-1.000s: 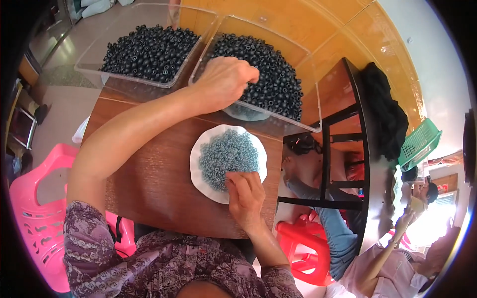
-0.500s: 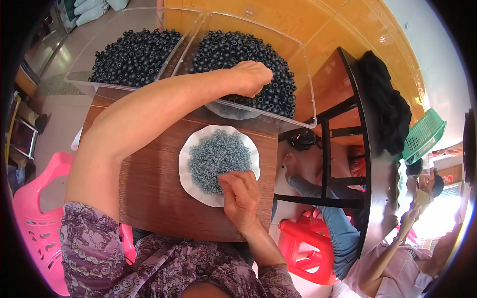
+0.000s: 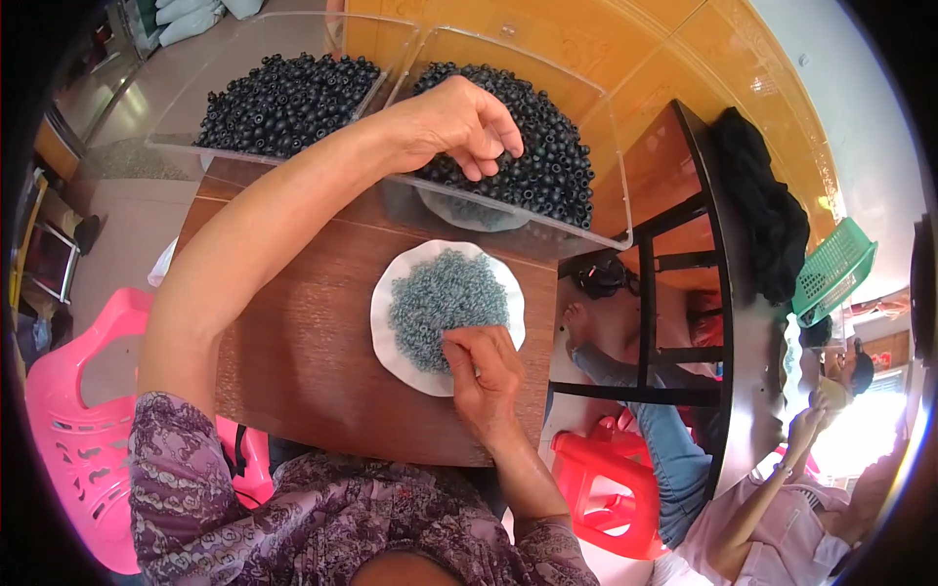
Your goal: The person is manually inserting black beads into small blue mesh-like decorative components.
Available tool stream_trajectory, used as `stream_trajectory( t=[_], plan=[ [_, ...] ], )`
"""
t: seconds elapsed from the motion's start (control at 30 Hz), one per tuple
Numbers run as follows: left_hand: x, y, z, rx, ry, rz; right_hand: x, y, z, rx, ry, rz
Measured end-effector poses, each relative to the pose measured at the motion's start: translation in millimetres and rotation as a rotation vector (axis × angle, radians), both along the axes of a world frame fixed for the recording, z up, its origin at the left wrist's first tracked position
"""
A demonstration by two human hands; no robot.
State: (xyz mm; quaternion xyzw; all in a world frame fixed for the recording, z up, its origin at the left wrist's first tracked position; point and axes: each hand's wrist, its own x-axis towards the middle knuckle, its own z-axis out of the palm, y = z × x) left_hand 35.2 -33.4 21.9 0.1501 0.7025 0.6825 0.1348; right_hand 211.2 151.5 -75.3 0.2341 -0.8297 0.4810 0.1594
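From my remote seat I have the left hand (image 3: 459,122) stretched over the right-hand clear bin (image 3: 576,232), fingers bent above large black beads (image 3: 562,161) — whether that grip clasps any of them, I can't tell. Down at the plate, here's the right hand (image 3: 489,376), thumb and forefinger drawn close at the edge of a heap of tiny blue-green beads (image 3: 445,288); I can't make out whether this grip has one pinched either. The heap sits on a white wavy-rimmed plate (image 3: 382,327), resting on the brown table (image 3: 303,361) — just in front of the bin. Left of that, a second clear bin (image 3: 234,156) carries more black beads (image 3: 283,103).
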Motion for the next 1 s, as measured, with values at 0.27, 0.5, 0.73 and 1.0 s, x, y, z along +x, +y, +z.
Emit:
stream_trajectory(
  t=[0.27, 0.5, 0.73, 1.0],
  plan=[
    [86.7, -18.2, -2.2, 0.143, 0.055, 0.125, -2.3, -3.1, -1.1, -0.111, -0.181, -0.023],
    [156.1, -17.7, -70.7, 0.327, -0.242, 0.203, -3.3, -6.4, 2.7, 0.113, 0.067, 0.009],
    [191.0, 3.2, -91.6, 0.457, -0.255, 0.317, 13.6, -20.4, 8.0, -0.313, -0.281, 0.043],
    [195.4, 3.9, -84.0, 0.310, -0.043, 0.358, 9.0, -26.6, 13.7, -0.270, -0.167, 0.067]
  ],
)
